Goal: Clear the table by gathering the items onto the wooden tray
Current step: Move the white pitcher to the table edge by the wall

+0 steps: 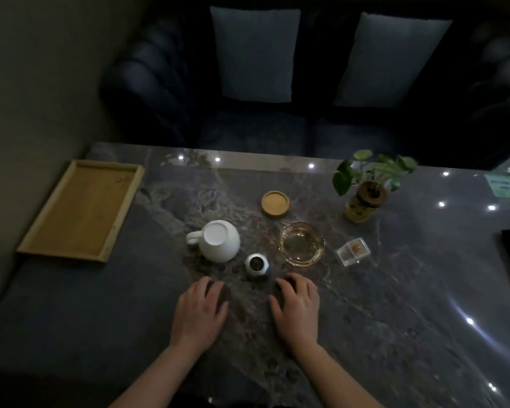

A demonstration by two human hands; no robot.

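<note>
Left hand (199, 309) and right hand (297, 307) palm-down side by side, slightly apart, fingers loosely spread and pointing forward, holding nothing, bare forearms angling in from below.

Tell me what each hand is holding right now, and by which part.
Nothing is held. The left hand and right hand lie palm-down on the marble table, just short of the small metal canister, touching no item.

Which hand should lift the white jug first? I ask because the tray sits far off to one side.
Left, probably. The left hand rests flat on the table nearer the white jug, and the wooden tray lies on that same side. The right hand would have to cross over.
</note>
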